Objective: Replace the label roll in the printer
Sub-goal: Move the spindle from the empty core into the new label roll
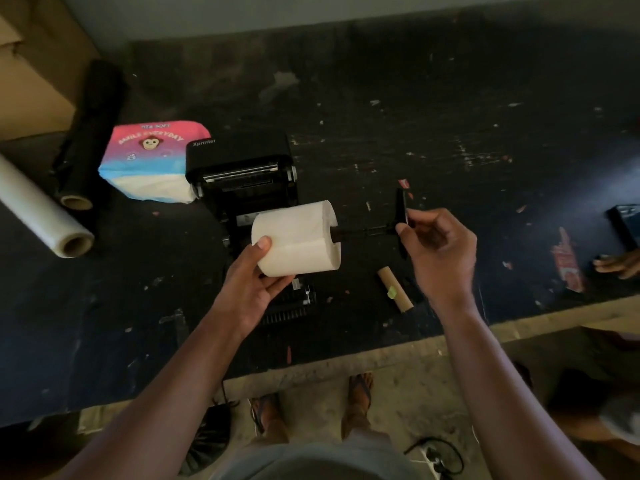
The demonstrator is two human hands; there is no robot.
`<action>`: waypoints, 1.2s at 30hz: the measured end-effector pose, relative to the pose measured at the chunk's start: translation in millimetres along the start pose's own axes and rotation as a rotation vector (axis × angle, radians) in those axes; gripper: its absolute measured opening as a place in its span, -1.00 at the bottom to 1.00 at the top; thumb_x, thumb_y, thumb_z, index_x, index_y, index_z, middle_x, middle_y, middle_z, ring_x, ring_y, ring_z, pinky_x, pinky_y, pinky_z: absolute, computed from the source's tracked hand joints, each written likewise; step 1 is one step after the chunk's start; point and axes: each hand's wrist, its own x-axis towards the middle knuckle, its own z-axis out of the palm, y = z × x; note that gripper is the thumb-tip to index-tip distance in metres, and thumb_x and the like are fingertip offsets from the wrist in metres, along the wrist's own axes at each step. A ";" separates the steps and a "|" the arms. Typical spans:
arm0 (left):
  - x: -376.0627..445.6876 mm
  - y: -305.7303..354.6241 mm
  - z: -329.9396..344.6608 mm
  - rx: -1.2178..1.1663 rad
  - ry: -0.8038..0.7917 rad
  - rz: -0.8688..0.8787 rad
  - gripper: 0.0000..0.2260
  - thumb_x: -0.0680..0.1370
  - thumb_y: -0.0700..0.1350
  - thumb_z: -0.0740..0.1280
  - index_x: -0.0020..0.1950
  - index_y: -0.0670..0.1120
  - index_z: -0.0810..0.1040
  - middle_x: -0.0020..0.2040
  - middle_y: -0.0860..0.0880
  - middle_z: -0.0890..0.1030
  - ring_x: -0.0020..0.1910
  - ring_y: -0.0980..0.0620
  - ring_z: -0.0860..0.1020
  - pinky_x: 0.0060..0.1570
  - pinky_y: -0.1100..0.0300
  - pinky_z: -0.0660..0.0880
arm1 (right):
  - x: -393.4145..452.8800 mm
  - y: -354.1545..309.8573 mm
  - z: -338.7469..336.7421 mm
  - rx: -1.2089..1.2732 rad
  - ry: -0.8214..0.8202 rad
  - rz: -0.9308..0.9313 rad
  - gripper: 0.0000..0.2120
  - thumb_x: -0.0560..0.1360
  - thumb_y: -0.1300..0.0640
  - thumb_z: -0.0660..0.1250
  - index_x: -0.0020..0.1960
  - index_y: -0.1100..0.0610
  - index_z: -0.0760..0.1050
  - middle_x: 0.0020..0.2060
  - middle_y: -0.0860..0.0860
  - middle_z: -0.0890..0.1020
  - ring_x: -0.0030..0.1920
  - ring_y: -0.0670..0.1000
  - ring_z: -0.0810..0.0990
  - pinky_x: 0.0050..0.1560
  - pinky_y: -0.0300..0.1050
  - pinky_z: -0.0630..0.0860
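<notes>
My left hand [251,275] grips a white label roll [298,237] from below, held above the black table. My right hand [438,247] pinches the flat end plate of a black spindle [381,231]. The spindle's tip sits in the roll's core hole on the right side. Behind the roll stands the black Xprinter label printer [242,174] with its lid open; its lower part is hidden by the roll and my left hand. An empty brown cardboard core [394,289] lies on the table to the right of the printer.
A pink and blue tissue pack [152,164] sits left of the printer. A black film roll [90,133] and a clear film roll [38,209] lie at far left. Another person's hand [616,265] rests at the right edge. The table [104,323] front edge runs below my forearms.
</notes>
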 end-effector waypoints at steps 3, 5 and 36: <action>3.0 -3.0 6.8 0.040 0.021 0.014 -0.53 0.44 0.07 0.53 0.31 0.05 0.56 0.42 -0.12 0.59 0.35 -0.16 0.63 0.08 0.02 0.70 | -8.5 -5.8 6.5 -0.060 -0.067 -0.068 -0.80 0.53 0.19 0.52 0.15 0.09 0.68 -0.01 -0.11 0.75 0.01 -0.11 0.75 0.03 -0.26 0.67; 4.8 -5.8 13.5 0.070 0.026 0.023 -0.54 0.43 0.07 0.53 0.30 0.05 0.56 0.38 -0.11 0.61 0.33 -0.15 0.64 0.05 0.05 0.71 | -16.0 -6.1 15.0 -0.050 -0.125 -0.062 -0.82 0.57 0.23 0.47 0.16 0.13 0.69 0.02 -0.09 0.75 0.03 -0.09 0.75 0.04 -0.22 0.68; 70.1 -91.4 146.6 0.466 -0.106 -0.045 -0.31 0.23 0.18 0.67 0.29 0.06 0.55 0.27 -0.05 0.68 0.26 -0.05 0.69 0.04 0.07 0.70 | -11.9 56.0 -58.3 0.690 0.206 0.795 -0.49 0.50 0.03 0.56 0.33 0.14 0.44 0.30 0.14 0.56 0.25 0.16 0.65 0.03 0.09 0.73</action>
